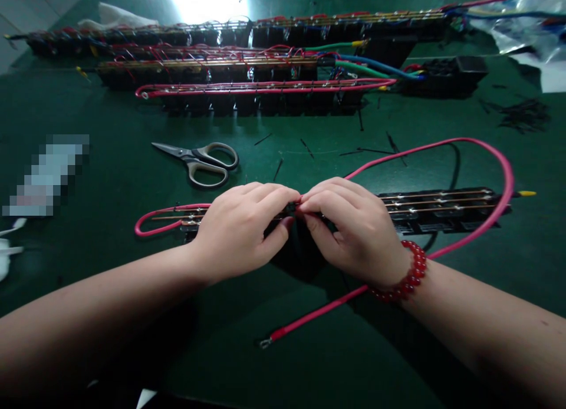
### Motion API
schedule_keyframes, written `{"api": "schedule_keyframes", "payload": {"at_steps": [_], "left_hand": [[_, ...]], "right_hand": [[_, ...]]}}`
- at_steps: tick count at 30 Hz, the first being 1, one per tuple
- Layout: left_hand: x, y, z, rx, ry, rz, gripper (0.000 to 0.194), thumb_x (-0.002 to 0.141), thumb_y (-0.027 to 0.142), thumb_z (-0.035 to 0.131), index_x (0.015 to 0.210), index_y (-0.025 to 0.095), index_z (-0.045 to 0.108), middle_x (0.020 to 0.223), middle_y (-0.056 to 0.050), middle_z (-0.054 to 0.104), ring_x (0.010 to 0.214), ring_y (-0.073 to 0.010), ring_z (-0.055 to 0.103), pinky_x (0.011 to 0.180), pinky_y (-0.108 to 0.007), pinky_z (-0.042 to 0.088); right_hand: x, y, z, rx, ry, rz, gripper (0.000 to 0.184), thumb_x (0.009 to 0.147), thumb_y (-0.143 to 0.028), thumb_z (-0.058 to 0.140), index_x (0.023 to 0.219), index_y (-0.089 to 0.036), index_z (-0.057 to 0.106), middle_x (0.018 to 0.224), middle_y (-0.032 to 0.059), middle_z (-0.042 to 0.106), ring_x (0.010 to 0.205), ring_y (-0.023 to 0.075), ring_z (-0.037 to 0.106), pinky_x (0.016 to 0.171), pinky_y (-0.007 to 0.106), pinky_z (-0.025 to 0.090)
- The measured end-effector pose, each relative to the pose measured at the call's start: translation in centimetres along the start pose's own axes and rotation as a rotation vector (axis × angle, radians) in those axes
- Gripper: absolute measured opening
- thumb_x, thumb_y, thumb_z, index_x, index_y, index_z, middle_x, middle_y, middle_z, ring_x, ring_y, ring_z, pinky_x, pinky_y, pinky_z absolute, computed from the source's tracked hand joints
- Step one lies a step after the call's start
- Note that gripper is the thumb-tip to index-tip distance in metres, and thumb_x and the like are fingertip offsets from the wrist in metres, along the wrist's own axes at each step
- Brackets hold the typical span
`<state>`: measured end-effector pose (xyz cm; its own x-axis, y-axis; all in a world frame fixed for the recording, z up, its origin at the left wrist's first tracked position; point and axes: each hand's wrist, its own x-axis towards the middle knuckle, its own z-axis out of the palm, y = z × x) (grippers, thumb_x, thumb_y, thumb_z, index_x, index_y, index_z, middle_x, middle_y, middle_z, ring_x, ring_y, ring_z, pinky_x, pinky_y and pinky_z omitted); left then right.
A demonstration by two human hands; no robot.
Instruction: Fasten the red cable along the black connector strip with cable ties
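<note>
A long black strip assembly (442, 206) with thin copper-coloured rods lies across the table in front of me. Along it runs a red cable (504, 167), looped at the left end and arching wide at the right, with a metal terminal (265, 343) at its near end. My left hand (247, 226) is closed over the cable and the strip's middle, thumb on the near side. Fingertips of my right hand (354, 226) pinch together at the same spot, against the cable. Both hands nearly touch; the exact hold between their fingertips is mostly hidden.
Scissors (198, 162) lie beyond my left hand. Several similar wired assemblies (265, 96) stretch across the back. Black offcuts (526, 114) are heaped at right, with stray pieces nearer the middle. Clear plastic bags (526, 26) sit at the back right. A blurred-out item (48, 173) is at left.
</note>
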<state>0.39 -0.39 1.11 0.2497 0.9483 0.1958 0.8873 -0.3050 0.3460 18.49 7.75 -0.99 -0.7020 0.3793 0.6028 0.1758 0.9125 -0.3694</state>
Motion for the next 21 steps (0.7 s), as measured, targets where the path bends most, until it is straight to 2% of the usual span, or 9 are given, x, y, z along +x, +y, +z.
{"api": "schedule_keyframes", "payload": {"at_steps": [21], "left_hand": [[-0.05, 0.01, -0.03, 0.008, 0.018, 0.018, 0.025, 0.090, 0.023, 0.049, 0.113, 0.020, 0.060, 0.113, -0.004, 0.070, 0.101, -0.0216, 0.064, 0.085, -0.035, 0.048]], "right_hand": [[0.00, -0.02, -0.02, 0.002, 0.012, -0.001, 0.011, 0.089, -0.013, 0.053, 0.085, -0.021, 0.059, 0.083, 0.0059, 0.069, 0.080, 0.0205, 0.064, 0.072, 0.035, 0.053]]}}
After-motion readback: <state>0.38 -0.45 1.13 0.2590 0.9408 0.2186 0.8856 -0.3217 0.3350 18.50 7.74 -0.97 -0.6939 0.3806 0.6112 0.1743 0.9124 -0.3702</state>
